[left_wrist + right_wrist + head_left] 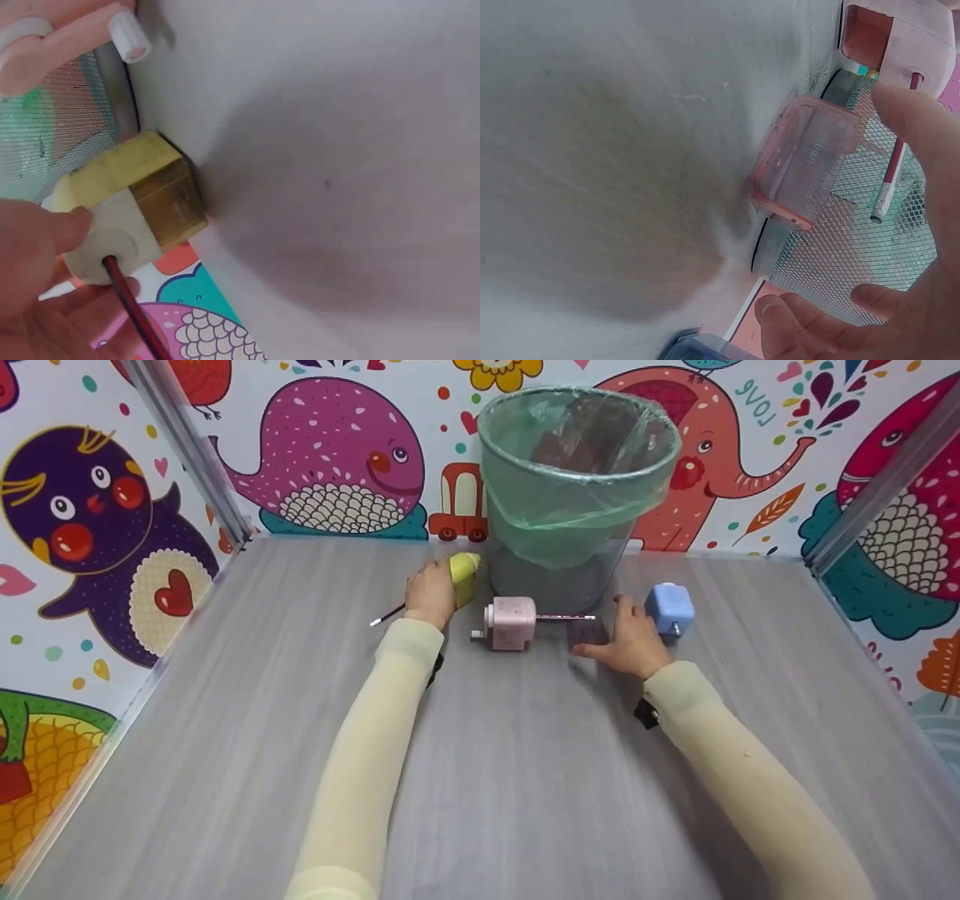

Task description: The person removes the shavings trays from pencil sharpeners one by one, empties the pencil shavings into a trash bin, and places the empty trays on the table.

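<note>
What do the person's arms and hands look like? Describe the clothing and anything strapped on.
Both arms wear long, snug, pale cream-yellow sleeves that end at the wrists. The left hand and right hand are bare, with no gloves or rings visible. A small black strap or mount shows at each wrist, under the sleeve cuff.

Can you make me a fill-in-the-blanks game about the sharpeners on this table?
1. The left hand holds the ____ sharpener.
2. A pencil sticks out of the ____ sharpener.
3. The bin is lined with a ____ bag.
4. The right hand rests beside the ____ sharpener.

Missing words: yellow, pink, green, blue
</note>
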`<act>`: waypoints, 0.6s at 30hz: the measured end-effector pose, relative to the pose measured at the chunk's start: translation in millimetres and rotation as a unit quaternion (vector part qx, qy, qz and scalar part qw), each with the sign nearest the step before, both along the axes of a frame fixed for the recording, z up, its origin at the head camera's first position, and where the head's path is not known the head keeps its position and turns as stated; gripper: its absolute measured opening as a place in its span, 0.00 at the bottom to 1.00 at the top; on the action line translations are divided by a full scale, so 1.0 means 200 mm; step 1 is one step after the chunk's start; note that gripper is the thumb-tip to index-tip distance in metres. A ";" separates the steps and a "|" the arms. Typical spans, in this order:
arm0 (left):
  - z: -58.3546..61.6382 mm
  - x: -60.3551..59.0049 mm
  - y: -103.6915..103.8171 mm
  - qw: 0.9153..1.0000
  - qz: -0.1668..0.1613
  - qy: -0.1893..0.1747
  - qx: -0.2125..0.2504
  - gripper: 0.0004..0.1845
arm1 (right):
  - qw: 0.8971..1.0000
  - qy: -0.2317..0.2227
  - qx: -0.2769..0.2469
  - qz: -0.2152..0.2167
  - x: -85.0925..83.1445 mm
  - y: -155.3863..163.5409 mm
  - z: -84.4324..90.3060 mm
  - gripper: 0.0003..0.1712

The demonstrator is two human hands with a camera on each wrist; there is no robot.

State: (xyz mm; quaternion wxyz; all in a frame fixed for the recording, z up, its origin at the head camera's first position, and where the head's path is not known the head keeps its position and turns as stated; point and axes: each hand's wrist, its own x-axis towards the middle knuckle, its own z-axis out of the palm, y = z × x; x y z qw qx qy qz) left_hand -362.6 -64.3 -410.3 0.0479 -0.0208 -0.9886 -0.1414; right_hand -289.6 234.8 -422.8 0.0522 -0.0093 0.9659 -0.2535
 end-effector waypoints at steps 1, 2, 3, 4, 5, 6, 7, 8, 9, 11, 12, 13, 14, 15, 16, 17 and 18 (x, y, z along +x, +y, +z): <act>0.01 0.00 0.00 1.000 0.003 -0.003 0.006 0.26 | 1.000 0.002 0.000 0.000 0.00 0.00 0.00 0.66; 0.02 0.01 0.00 1.000 0.005 -0.007 0.010 0.26 | 1.000 0.002 0.000 0.000 0.00 0.00 0.00 0.66; 0.03 0.01 0.00 1.000 0.007 -0.012 0.011 0.27 | 1.000 0.002 0.000 0.000 0.00 0.00 0.00 0.66; 0.04 0.02 0.00 1.000 0.008 -0.018 0.009 0.28 | 1.000 0.001 -0.001 -0.001 0.00 0.00 -0.01 0.66; 0.04 0.02 0.00 1.000 0.008 -0.023 0.007 0.29 | 1.000 -0.001 -0.002 -0.001 0.00 0.00 -0.01 0.66; 0.05 0.03 0.00 1.000 0.006 -0.030 0.003 0.31 | 1.000 -0.002 -0.002 -0.001 0.00 0.00 -0.01 0.66; 0.06 0.03 0.00 0.999 0.004 -0.036 -0.001 0.31 | 1.000 -0.004 -0.002 -0.001 0.00 0.00 -0.01 0.66; 0.07 0.03 0.00 0.999 0.001 -0.041 -0.004 0.31 | 1.000 -0.005 -0.001 0.001 0.00 0.00 -0.01 0.66; 0.08 0.04 -0.01 0.999 -0.003 -0.046 -0.007 0.30 | 1.000 -0.005 0.000 0.002 0.01 0.00 -0.01 0.66; 0.09 0.04 -0.01 0.998 -0.009 -0.056 -0.009 0.26 | 1.000 -0.004 0.001 0.005 0.01 0.00 -0.01 0.66; 0.10 0.04 -0.02 0.998 -0.012 -0.062 -0.010 0.24 | 1.000 -0.002 0.002 0.006 0.01 0.00 -0.01 0.66; 0.11 0.04 -0.02 0.997 -0.015 -0.069 -0.010 0.23 | 1.000 0.001 0.003 0.008 0.01 0.00 -0.01 0.66; 0.12 0.05 -0.03 0.997 -0.016 -0.074 -0.011 0.21 | 1.000 0.004 0.003 0.009 0.02 0.00 -0.01 0.66; 0.13 0.05 -0.03 0.997 -0.018 -0.077 -0.013 0.19 | 1.000 0.009 0.004 0.010 0.02 0.00 -0.01 0.66; 0.14 0.05 -0.04 0.996 -0.020 -0.080 -0.016 0.18 | 1.000 0.013 0.005 0.011 0.02 0.00 -0.01 0.66; 0.14 0.05 -0.04 0.996 -0.022 -0.083 -0.019 0.17 | 1.000 0.016 0.006 0.013 0.02 0.00 -0.01 0.66; 0.15 0.06 -0.05 0.996 -0.023 -0.082 -0.021 0.16 | 1.000 0.018 0.007 0.014 0.02 0.01 -0.01 0.66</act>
